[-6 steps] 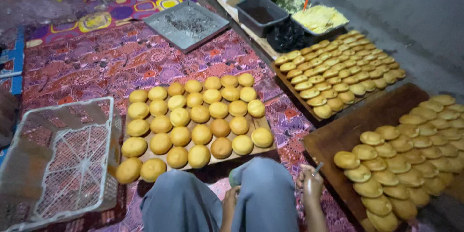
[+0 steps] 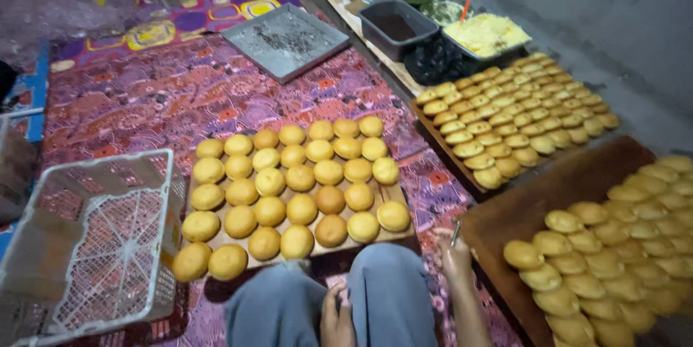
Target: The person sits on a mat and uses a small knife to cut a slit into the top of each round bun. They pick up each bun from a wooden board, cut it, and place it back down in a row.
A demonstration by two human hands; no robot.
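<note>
My right hand (image 2: 455, 259) is by my right knee, closed on a thin metal blade (image 2: 456, 232) that points up. It hovers at the near corner of a brown wooden board (image 2: 534, 206) stacked with golden round buns (image 2: 621, 246). My left hand (image 2: 336, 317) rests between my legs in blue jeans (image 2: 390, 296), fingers stretched out and holding nothing. Just in front of my knees lies a wooden tray (image 2: 393, 195) with rows of round buns (image 2: 289, 181).
A white plastic crate (image 2: 94, 239) lies on the patterned mat at the left. A second board of buns (image 2: 512, 116) is at the right back. Behind it stand a dark tub (image 2: 395, 28), a container of yellow filling (image 2: 485, 33) and a grey metal tray (image 2: 287, 40).
My right hand with the blade has risen slightly toward the corner of the board. My left hand shows more between my legs. The buns have not moved.
</note>
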